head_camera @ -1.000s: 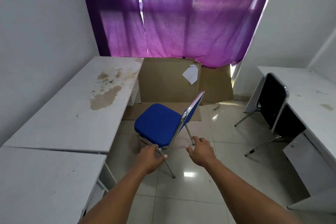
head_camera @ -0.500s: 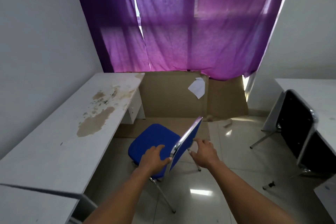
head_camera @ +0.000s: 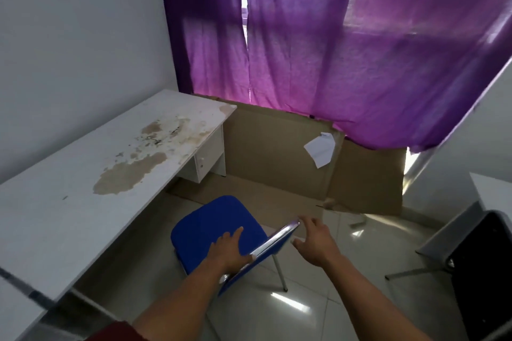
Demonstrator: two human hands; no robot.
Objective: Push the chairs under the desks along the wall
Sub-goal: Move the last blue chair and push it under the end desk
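A blue padded chair (head_camera: pixel 210 227) with a chrome frame stands on the tiled floor just right of the stained white desk (head_camera: pixel 83 188) along the left wall. Its seat faces the desk and its front edge sits near the desk's edge. I see the backrest almost edge-on. My left hand (head_camera: pixel 230 249) grips the top of the backrest, fingers over its front and thumb on the chrome rim. My right hand (head_camera: pixel 315 243) hovers just right of the backrest's far corner, fingers spread and holding nothing.
A second white desk (head_camera: pixel 16 310) adjoins the stained one at near left. A black chair (head_camera: pixel 482 271) stands at a white desk (head_camera: pixel 493 191) on the right. Brown cardboard (head_camera: pixel 277 147) leans under the purple curtain (head_camera: pixel 332 50) and covers the floor ahead.
I have come closer and the blue chair has shifted left toward the stained desk. My right hand has let go of the backrest and spread open. My left hand stays on it.
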